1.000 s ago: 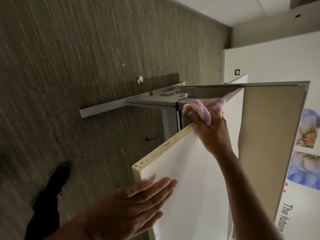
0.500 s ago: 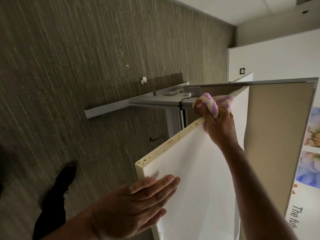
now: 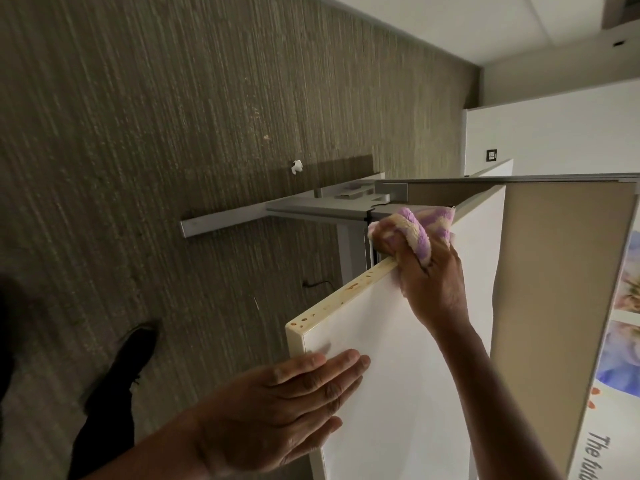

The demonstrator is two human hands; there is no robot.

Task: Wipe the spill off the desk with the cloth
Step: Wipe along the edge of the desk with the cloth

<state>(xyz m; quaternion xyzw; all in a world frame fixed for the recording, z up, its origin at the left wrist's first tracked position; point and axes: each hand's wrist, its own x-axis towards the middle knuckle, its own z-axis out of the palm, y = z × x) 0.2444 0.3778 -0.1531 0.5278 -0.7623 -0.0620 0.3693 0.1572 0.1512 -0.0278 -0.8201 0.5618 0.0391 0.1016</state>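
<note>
In the head view, which is tilted sideways, the right hand (image 3: 433,285) has its grip clamped on a fluffy cloth (image 3: 414,230) striped lilac and cream. The cloth is bunched into a wad and pressed on the far stretch of the cream edge band of the surface (image 3: 408,358), a smooth white slab. Orange-brown specks of the spill (image 3: 349,287) dot that band nearer the corner. The left hand (image 3: 277,410) lies flat on the white top, fingers straight and together, holding nothing. Behind run a beige fabric partition (image 3: 554,306) and a grey metal foot bar (image 3: 221,223) on ribbed olive carpet (image 3: 138,133). A black shoe (image 3: 135,351) is dim. The poster (image 3: 620,358) is cut off at the frame edge, and the cloth's underside is hidden.
</note>
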